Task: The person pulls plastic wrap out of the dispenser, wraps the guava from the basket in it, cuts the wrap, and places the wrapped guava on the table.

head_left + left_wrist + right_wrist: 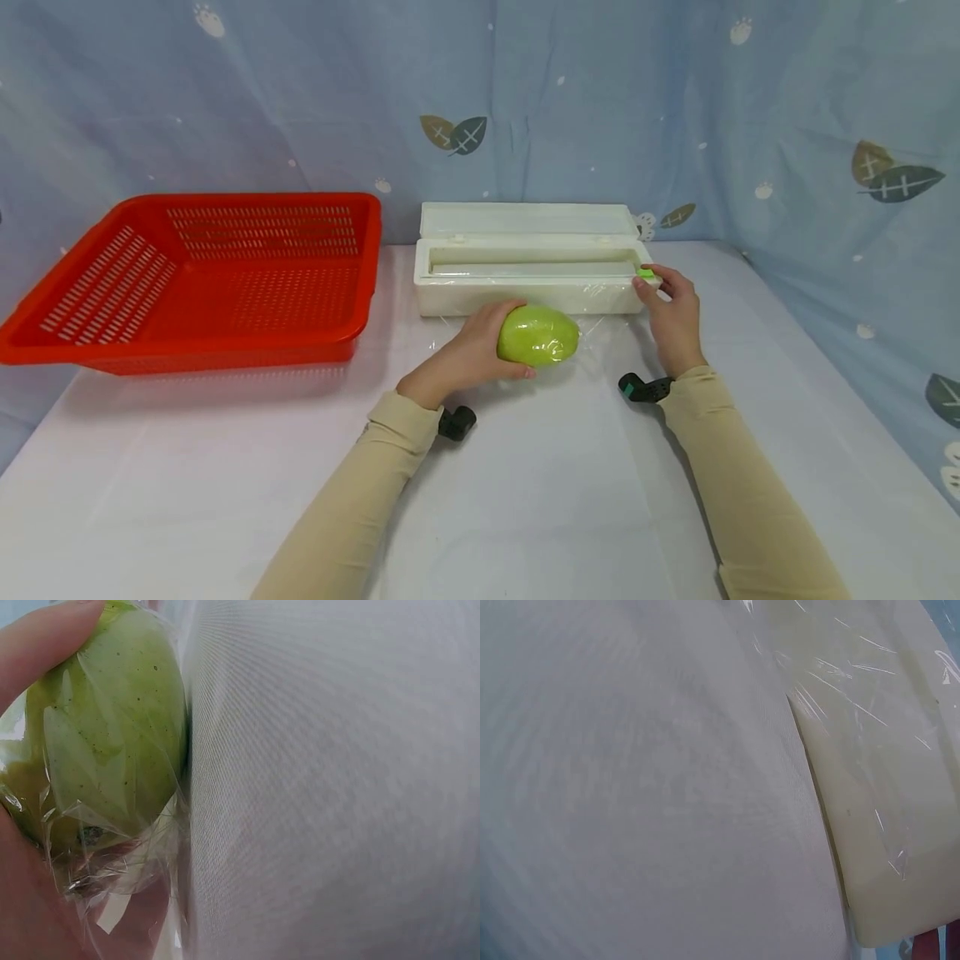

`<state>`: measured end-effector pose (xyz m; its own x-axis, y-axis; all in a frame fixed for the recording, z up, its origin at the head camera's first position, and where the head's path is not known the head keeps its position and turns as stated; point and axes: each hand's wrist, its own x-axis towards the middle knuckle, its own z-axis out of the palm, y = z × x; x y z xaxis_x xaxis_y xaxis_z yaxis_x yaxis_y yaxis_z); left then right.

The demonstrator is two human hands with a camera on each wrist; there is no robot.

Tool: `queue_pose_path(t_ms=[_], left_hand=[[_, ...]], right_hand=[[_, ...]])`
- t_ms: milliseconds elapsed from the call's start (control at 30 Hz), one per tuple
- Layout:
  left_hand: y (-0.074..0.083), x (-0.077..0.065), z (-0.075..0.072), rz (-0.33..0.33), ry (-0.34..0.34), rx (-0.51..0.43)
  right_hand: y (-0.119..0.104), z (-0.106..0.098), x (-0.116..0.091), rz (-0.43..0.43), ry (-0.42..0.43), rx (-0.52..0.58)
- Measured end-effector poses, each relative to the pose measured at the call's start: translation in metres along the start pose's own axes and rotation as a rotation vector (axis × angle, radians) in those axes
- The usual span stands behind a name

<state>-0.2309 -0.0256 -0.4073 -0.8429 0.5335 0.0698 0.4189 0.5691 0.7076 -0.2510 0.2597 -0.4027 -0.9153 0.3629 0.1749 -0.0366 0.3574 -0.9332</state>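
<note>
My left hand (480,343) grips an oval green fruit (537,335) wrapped in clear film, in front of the dispenser. The left wrist view shows the speckled green fruit (120,727) close up, with film wrinkled around its dark end and my thumb (49,645) over it. A white cling film dispenser (525,296) stands behind with its lid (525,221) raised. Film stretches from it towards the fruit. At its right end my right hand (675,317) pinches the bright green slide cutter (646,272). The right wrist view shows the dispenser (900,900) but not the hand.
A large red plastic basket (352,333) stands on the left of the white-covered table (525,500). Behind everything hangs a blue patterned cloth (562,100), which also runs along the right side.
</note>
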Motion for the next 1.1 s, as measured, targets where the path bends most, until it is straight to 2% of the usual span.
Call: queue_pose_path(t_ms=[200, 533, 1100], left_hand=[[-0.0027, 0.0001, 0.0004, 0.001, 0.001, -0.002], [-0.0017, -0.0004, -0.0011, 0.025, 0.006, 0.010], [0.0015, 0.0007, -0.0006, 0.018, 0.010, 0.002]], right_hand=[[0.0046, 0.0026, 0.0009, -0.030, 0.001, 0.025], [0.0017, 0.0040, 0.0011, -0.030, -0.028, 0.045], [-0.0001, 0.0011, -0.0022, -0.089, -0.005, -0.072]])
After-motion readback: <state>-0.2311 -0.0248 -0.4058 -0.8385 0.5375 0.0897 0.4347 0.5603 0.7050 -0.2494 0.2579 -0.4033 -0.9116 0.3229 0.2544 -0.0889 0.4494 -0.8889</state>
